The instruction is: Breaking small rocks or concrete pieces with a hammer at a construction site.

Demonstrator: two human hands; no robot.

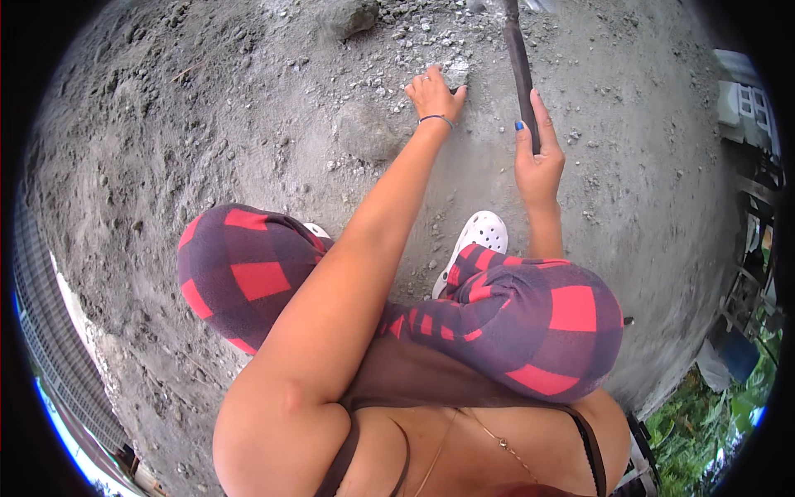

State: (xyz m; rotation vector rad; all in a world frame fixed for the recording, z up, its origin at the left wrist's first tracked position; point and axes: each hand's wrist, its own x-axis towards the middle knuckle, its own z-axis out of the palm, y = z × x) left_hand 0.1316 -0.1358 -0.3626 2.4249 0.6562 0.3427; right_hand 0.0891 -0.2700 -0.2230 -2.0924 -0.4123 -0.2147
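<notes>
The right grip [540, 170] is closed around the lower end of a dark rod [520, 66], thumb and fingers on opposite sides; for good control, I think this hold should be firm, with the wrist relaxed. The left grip [435, 98] has bent fingers at a pale stone [455, 73], but I cannot tell if it clasps or only touches it. This stone is at the ground [662, 166], left of the rod; fingertips are safer away from the rod's line. The rod looks slender, the gravel [414, 37] angular, the nearby rock [366, 132] rounded and dusty
</notes>
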